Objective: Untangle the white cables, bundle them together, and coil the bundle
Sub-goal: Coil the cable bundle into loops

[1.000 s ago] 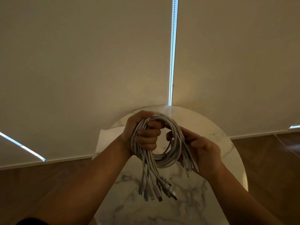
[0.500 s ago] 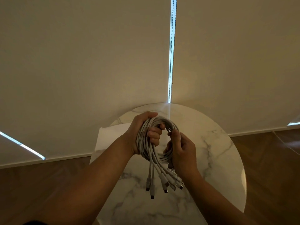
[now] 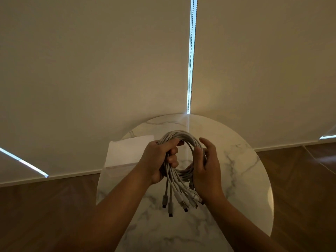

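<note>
A bundle of white cables (image 3: pixel 179 136) is wound into a round coil, held in the air over the marble table (image 3: pixel 240 160). My left hand (image 3: pixel 160 159) grips the coil's left side, fingers curled through the loop. My right hand (image 3: pixel 207 170) cups the coil's right side, thumb and fingers around the strands. Several cable ends with plugs (image 3: pixel 179 199) hang down below the coil, between my two wrists.
A white sheet of paper (image 3: pixel 125 153) lies on the table's left part, sticking out past its rim. Pale roller blinds hang behind the table, with a bead chain (image 3: pixel 190 70) in the gap between them. Dark wooden floor lies on both sides.
The coil has opened into a wider, rounder loop. My right hand has shifted from the lower strands up onto the coil's right side. My left hand keeps its grip.
</note>
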Demonstrator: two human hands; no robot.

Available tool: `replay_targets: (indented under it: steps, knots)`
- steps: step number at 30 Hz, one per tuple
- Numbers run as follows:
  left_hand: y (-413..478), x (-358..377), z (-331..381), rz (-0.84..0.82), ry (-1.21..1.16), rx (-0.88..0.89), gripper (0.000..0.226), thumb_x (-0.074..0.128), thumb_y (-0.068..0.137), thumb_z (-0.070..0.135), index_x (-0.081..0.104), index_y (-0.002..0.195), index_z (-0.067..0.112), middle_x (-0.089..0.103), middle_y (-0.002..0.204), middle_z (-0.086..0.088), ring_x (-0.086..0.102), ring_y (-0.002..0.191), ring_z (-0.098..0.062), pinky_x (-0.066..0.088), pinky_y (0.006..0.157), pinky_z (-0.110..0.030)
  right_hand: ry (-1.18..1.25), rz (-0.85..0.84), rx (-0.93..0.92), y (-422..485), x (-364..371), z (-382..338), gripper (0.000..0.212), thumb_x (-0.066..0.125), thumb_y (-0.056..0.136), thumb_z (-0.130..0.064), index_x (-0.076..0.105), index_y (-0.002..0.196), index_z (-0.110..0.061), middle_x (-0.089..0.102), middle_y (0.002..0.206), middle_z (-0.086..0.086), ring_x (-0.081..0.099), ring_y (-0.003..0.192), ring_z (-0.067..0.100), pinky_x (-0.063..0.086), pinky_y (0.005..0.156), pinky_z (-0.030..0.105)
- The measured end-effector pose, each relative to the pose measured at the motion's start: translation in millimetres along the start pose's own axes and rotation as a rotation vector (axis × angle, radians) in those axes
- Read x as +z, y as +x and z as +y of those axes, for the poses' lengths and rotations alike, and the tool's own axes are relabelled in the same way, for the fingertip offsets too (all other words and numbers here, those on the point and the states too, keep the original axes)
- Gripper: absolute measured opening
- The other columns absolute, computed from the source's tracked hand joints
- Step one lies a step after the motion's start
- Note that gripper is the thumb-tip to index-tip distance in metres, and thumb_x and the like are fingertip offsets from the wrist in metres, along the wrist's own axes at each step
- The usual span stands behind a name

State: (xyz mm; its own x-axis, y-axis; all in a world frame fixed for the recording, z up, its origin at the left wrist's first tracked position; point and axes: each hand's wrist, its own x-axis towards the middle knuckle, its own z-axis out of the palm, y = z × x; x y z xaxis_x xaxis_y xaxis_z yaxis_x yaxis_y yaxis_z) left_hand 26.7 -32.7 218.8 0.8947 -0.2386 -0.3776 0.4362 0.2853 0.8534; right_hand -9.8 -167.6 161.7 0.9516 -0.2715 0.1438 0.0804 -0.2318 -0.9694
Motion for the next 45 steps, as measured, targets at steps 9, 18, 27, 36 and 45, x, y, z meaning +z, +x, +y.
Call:
replay_targets:
  steps: [9, 18, 27, 36, 45]
  knots:
    - [5.6, 5.2, 4.3, 0.144, 0.154, 0.069, 0.028, 0.062, 0.092, 0.017, 0.065, 0.104, -0.008, 0.044, 0.054, 0.000, 0.037, 0.042, -0.011, 0.037, 0.045, -0.026, -0.128, -0.423, -0.031, 10.8, -15.8, -12.8, 0.049, 0.044, 0.085, -0.073, 0.030, 0.126, -0.049, 0.058, 0.107, -0.010, 0.063, 0.092, 0.012, 0.054, 0.077, 0.029]
    - [7.9, 12.4, 0.7, 0.154, 0.219, 0.088, 0.033, 0.060, 0.092, 0.014, 0.060, 0.105, -0.017, 0.046, 0.052, -0.001, 0.039, 0.042, -0.011, 0.038, 0.045, -0.025, -0.113, -0.552, 0.092, 5.6, -6.1, 1.5, 0.154, 0.086, 0.041, -0.067, -0.016, 0.150, -0.031, 0.027, 0.154, -0.012, 0.029, 0.142, 0.009, 0.032, 0.117, 0.039]
    - [13.8, 9.0, -2.1, 0.136, 0.095, -0.009, 0.035, 0.064, 0.090, 0.013, 0.061, 0.108, -0.016, 0.051, 0.057, -0.003, 0.048, 0.048, -0.012, 0.045, 0.052, -0.027, -0.045, -0.447, 0.022, 3.4, -4.1, 5.1, 0.099, 0.085, 0.063, -0.004, 0.022, 0.134, -0.031, 0.052, 0.115, -0.018, 0.059, 0.105, -0.005, 0.052, 0.080, 0.012]
    - [17.2, 16.4, -4.1, 0.166, 0.041, -0.040, 0.022, 0.065, 0.089, 0.011, 0.064, 0.103, -0.006, 0.047, 0.056, -0.003, 0.044, 0.045, -0.011, 0.043, 0.048, -0.025, -0.194, -0.345, 0.014, -14.6, 2.6, 5.1, 0.131, 0.084, 0.071, -0.012, -0.019, 0.151, -0.024, 0.015, 0.156, 0.001, 0.046, 0.093, -0.032, 0.045, 0.069, 0.001]
    - [14.2, 15.9, -2.9, 0.100, 0.128, -0.072, 0.031, 0.066, 0.090, 0.026, 0.066, 0.090, -0.005, 0.069, 0.072, -0.014, 0.067, 0.069, -0.026, 0.055, 0.070, -0.035, -0.294, -0.323, 0.010, -12.3, 0.2, 10.0, 0.103, 0.077, 0.074, -0.021, 0.010, 0.152, -0.028, 0.044, 0.139, -0.006, 0.056, 0.104, 0.002, 0.054, 0.085, 0.020]
